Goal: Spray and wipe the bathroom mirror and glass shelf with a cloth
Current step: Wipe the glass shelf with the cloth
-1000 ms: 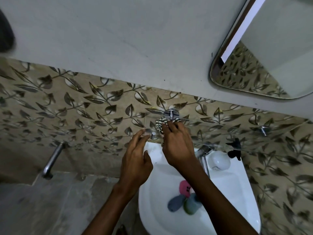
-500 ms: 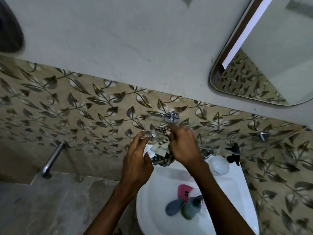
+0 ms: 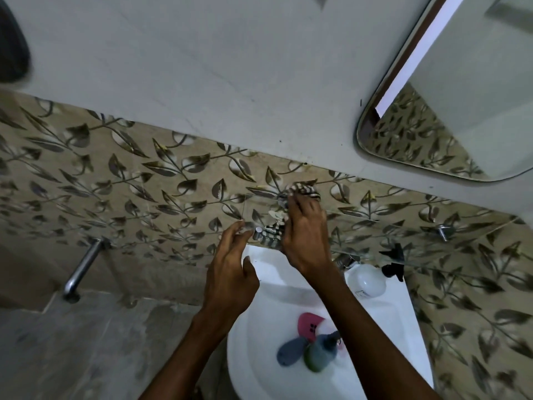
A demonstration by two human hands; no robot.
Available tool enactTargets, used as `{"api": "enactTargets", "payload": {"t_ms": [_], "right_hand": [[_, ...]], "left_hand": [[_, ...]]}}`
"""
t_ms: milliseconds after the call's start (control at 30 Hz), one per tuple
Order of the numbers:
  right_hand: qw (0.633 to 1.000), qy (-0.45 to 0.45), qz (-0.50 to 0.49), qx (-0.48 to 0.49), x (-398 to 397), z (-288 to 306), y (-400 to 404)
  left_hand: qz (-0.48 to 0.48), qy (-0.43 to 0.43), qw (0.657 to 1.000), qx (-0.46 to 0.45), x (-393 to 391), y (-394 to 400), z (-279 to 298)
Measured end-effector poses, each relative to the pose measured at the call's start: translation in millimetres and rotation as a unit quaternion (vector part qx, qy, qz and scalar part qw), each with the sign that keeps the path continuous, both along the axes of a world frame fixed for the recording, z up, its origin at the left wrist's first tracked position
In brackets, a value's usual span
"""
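right hand (image 3: 305,238): fingers pinching cloth (image 3: 304,192), moved back up to shelf (image 3: 360,215) bracket | left hand (image 3: 230,281): fingers spread, steadying edge | shelf wipe ongoing

We're looking down at a beige wall tile band with a dark leaf-and-vine print (image 3: 121,180), and above it plain pale grey wall (image 3: 202,67) is taking up the top. A white ceramic washbasin (image 3: 259,379) is sitting below, a chrome pipe spout (image 3: 83,267) is sticking out at left, and mottled grey stone floor (image 3: 86,347) is filling the lower left. Light's looking pretty dim.
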State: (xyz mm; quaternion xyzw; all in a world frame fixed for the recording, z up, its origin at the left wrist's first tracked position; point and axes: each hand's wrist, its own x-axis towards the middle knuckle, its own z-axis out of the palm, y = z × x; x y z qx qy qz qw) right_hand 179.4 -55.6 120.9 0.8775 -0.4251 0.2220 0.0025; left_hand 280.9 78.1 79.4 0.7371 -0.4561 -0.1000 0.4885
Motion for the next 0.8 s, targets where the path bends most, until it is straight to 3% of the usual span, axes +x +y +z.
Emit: {"api": "enactTargets", "payload": {"t_ms": [100, 300, 500, 633, 733, 800], "right_hand": [[0.996, 0.082, 0.043, -0.01, -11, 0, 3], [0.989, 0.135, 0.052, -0.024, -2, 15, -9], [0.99, -0.002, 0.133, 0.039, -23, 3, 12], [0.99, -0.116, 0.056, 0.057, -36, -10, 11], [0.988, -0.115, -0.012, 0.099, -15, -2, -2], [0.992, -0.07, 0.022, 0.107, -6, 0, 3]], "left_hand": [[0.005, 0.0, 1.0, -0.006, -4, -4, -2], [-0.009, -0.008, 1.0, -0.01, -3, -2, -3], [-0.005, -0.01, 0.999, -0.034, -3, -4, -5], [-0.013, -0.014, 1.0, -0.026, 0, 0, -4], [-0.016, -0.01, 1.0, -0.008, -1, 1, -3], [-0.012, -0.003, 1.0, 0.001, -2, 1, -3]]}}
